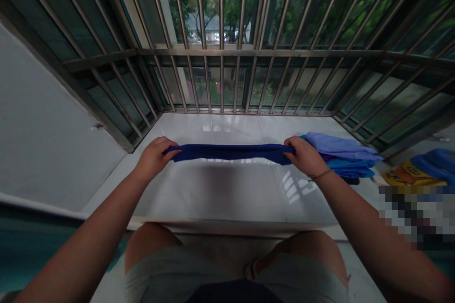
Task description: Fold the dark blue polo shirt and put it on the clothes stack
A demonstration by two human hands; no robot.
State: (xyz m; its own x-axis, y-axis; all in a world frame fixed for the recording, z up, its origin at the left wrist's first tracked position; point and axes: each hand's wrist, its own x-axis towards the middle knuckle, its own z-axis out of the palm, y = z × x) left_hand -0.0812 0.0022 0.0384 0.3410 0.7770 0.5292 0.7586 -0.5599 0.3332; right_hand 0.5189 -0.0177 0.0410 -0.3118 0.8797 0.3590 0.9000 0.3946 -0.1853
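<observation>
Dark-blue cloth (229, 152) stretched taut left-to-right above white sill's (213, 189) middle, left hand (154, 156) fisted on one end, right hand (304, 155) clenched on the other (both equally near), folded blue pile (343, 156) at right edge.

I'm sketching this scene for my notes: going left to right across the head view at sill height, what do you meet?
Left hand → dark blue cloth stretched between both hands → right hand → stack of folded light blue cloths → yellow printed item.
</observation>
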